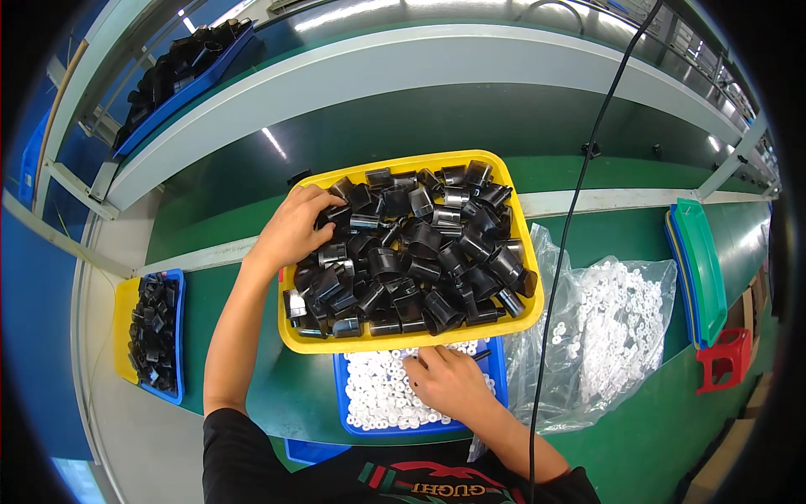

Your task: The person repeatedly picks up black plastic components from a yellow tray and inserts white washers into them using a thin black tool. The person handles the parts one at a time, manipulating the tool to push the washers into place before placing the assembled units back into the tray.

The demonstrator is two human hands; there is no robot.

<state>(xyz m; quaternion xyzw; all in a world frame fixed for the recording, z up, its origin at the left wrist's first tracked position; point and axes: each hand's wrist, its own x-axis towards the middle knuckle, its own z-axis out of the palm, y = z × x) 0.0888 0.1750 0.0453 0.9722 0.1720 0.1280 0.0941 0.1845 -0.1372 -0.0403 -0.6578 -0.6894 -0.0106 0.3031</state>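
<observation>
A yellow tray [411,342] heaped with black plastic cylinder-shaped parts [424,239] is in front of me. My left hand [294,225] reaches over its left rim, with thumb and fingers closed around a black plastic part at the heap's edge. Below it, partly covered by the yellow tray, lies a blue tray [499,370] of small white plastic rings [378,391]. My right hand [449,382] is down among these rings, its fingers curled and pressed together. Whatever its fingertips pinch is too small or hidden to name. A slim black piece [481,355] shows just beyond that hand.
A clear plastic bag [546,378] of white rings lies on the right, near stacked trays [701,269] and a red stool [724,359]. More black parts fill trays at left [178,336] and upper left [189,97]. A black cable [579,185] hangs across the view.
</observation>
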